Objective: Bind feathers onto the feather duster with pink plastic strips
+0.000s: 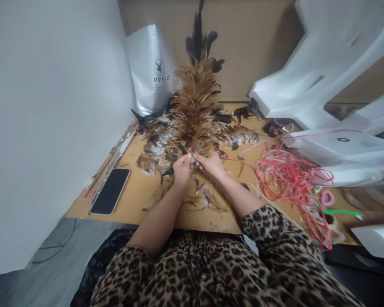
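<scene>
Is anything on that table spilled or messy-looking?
Yes. Loose feathers lie scattered over the table around the feather bundle that both hands grip at its base. A tangle of red cord sprawls to the right, and a phone sits close to the table's front edge.

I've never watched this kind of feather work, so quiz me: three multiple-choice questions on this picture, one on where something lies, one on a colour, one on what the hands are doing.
1. Where does the phone lie?
A. on the board's left edge
B. under the white foam
C. on the person's lap

2. What colour is the tangled cord on the right?
A. blue
B. red
C. black

3. What are the left hand and right hand doing?
A. resting flat, apart
B. holding the phone
C. pinching the base of the feather bundle together

Answers: 1 A, it lies screen up near the wall; 2 B, the loops are red; 3 C, both hands meet at the bundle's lower end.
</scene>
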Demonstrator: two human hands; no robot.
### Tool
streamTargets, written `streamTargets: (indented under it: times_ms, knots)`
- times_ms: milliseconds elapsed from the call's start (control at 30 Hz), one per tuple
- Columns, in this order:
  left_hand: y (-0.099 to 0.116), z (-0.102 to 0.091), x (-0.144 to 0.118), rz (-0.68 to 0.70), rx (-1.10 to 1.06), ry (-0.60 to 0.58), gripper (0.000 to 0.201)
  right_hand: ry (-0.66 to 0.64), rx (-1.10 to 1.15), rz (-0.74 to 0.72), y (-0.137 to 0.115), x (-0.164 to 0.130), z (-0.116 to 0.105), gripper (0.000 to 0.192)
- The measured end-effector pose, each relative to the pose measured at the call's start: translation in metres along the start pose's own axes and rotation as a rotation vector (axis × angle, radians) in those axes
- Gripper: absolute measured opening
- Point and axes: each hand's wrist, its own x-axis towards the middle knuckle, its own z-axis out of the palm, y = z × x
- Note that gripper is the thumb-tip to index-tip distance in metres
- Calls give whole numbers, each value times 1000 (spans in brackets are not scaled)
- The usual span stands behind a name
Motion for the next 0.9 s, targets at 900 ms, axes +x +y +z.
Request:
streamTargets:
  times_ms: [900]
  knots:
    - [10, 5, -7, 23, 55, -7, 40, -83, -219, -347, -8, 4, -42, 34]
